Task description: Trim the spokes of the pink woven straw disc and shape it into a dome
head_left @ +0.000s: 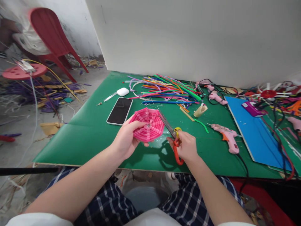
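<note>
My left hand [127, 138] grips a pink woven octagonal disc [150, 130], thumb on top near its centre and fingers beneath. The disc looks made of pipe cleaners and is held above the green table [94, 144]. In my right hand [187, 146] is a pair of scissors [168, 124] with one orange-red handle loop and a yellow part. Its blades point up and left, their tips by the disc's upper right edge. Whether the blades touch the disc I cannot tell.
Behind the disc lie a phone [119, 110], a white case [122, 91] and a heap of colourful pipe cleaners [164, 89]. To the right are a pink glue gun [227, 136] with its cord, a blue board [256, 131], a purple box [253, 109] and a beige tube [200, 110].
</note>
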`<action>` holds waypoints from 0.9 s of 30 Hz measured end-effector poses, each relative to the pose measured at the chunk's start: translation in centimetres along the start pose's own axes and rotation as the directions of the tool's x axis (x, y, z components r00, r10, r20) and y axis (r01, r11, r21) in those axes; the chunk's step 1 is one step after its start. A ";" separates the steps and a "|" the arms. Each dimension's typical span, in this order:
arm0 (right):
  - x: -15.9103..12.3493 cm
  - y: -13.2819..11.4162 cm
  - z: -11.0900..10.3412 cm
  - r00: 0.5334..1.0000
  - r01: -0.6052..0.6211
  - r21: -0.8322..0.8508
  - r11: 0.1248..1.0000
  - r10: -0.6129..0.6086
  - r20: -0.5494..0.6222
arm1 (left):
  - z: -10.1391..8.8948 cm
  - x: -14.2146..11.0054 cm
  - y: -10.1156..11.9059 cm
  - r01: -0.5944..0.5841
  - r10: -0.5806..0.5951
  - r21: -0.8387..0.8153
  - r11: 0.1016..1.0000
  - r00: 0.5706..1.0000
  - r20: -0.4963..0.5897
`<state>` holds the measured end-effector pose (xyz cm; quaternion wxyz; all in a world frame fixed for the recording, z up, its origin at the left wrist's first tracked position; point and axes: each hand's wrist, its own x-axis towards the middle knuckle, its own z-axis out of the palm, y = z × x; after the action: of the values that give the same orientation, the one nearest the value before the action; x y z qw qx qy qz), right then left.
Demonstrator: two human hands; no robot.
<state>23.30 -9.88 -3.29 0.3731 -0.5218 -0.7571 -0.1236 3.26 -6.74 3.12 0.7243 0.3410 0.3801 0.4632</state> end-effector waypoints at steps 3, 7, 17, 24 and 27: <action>0.0 0.1 -0.3 0.997 0.033 -0.010 0.999 -0.033 -0.074 | 0.0 0.1 -0.1 -0.006 0.006 -0.012 1.000 1.000 -0.007; -0.1 0.8 -0.3 0.995 -0.097 -0.020 0.995 0.096 -0.029 | -0.1 0.1 -0.1 -0.033 0.032 -0.022 0.999 0.998 -0.058; 0.8 5.5 -1.8 0.798 -0.459 -0.259 0.850 0.523 0.301 | -0.6 1.2 -1.2 -0.159 0.157 0.133 0.978 0.987 0.031; -0.7 9.8 -2.9 0.790 -0.344 -0.300 0.890 0.447 0.419 | -1.3 2.7 -2.5 -0.056 0.051 0.186 0.981 0.998 0.029; -0.4 8.9 -3.2 0.816 -0.380 -0.282 0.881 0.463 0.347 | -1.2 2.8 -2.8 -0.023 0.019 0.130 0.991 0.999 0.028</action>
<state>32.61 -8.24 -3.15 0.1721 -0.7260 -0.6659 -0.0023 4.13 -4.85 -0.49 0.7006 0.3978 0.3961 0.4404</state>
